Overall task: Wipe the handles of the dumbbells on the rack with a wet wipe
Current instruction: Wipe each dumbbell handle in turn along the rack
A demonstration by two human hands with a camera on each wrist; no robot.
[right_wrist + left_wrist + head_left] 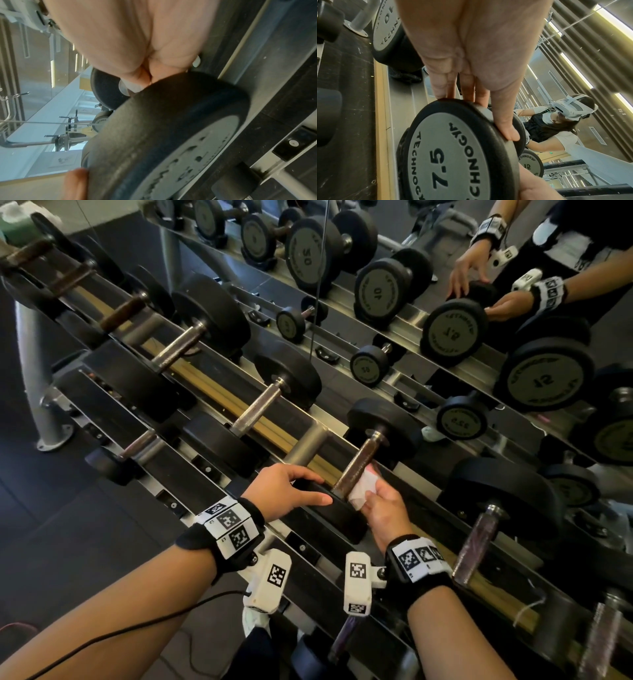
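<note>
The dumbbell marked 7.5 lies across the top tier of the rack (pixel 310 441); its rusty brown handle (pixel 358 462) runs between two black heads. My left hand (pixel 294 489) grips the near head (pixel 339 517), fingers over its top and thumb along the rim. In the left wrist view the left hand (pixel 479 108) lies on the rim of that grey-faced head (pixel 450 155). My right hand (pixel 380 503) pinches a white wet wipe (pixel 359 487) against the lower right side of the handle. The right wrist view shows the right hand (pixel 137 47), a bit of wipe (pixel 130 86) and the head (pixel 171 128).
More dumbbells lie on the same tier: a silver-handled one (pixel 257 409) to the left and a dark-handled one (pixel 479 542) to the right. A lower tier (pixel 137 446) holds smaller ones. A mirror (pixel 445 302) behind the rack reflects the dumbbells and my hands.
</note>
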